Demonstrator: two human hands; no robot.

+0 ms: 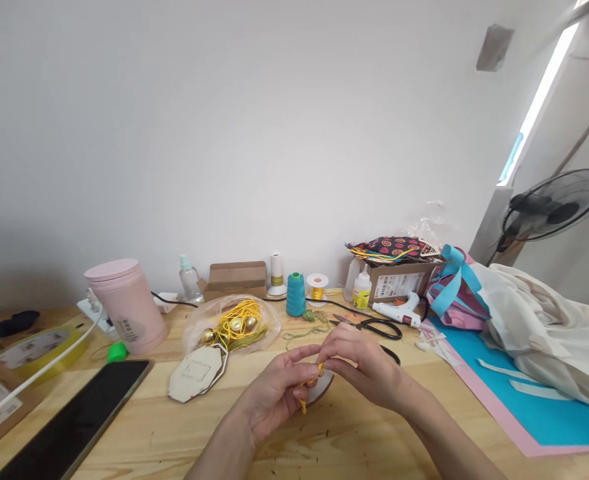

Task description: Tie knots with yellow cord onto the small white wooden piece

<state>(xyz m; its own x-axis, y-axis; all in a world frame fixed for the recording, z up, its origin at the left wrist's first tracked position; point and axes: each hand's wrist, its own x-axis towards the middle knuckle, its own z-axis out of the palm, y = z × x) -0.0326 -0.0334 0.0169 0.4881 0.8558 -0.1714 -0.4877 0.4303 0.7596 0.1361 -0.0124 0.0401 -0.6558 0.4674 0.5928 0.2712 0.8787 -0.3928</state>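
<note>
A short yellow cord [303, 405] is pinched between the fingertips of both hands, low in the middle of the head view. My left hand [285, 383] is closed on it, and the cord's end hangs below those fingers. From the right, my right hand [358, 363] meets it with thumb and fingers pressed on the same cord. Under the hands, part of a round white piece with a dark rim [323, 388] shows; whether it touches the cord I cannot tell. Just behind lie black-handled scissors [381, 328] and a small tangle of green thread [310, 315].
At left are a phone [74, 420], a pink tumbler [129, 307] and yellow tape [49, 363]. A plastic bag [194, 327] holds yellow cords and gold bells. Behind stand a teal thread cone [295, 297] and glue bottle [361, 292]; a glue gun [399, 311] and blue sheets [539, 400] lie right.
</note>
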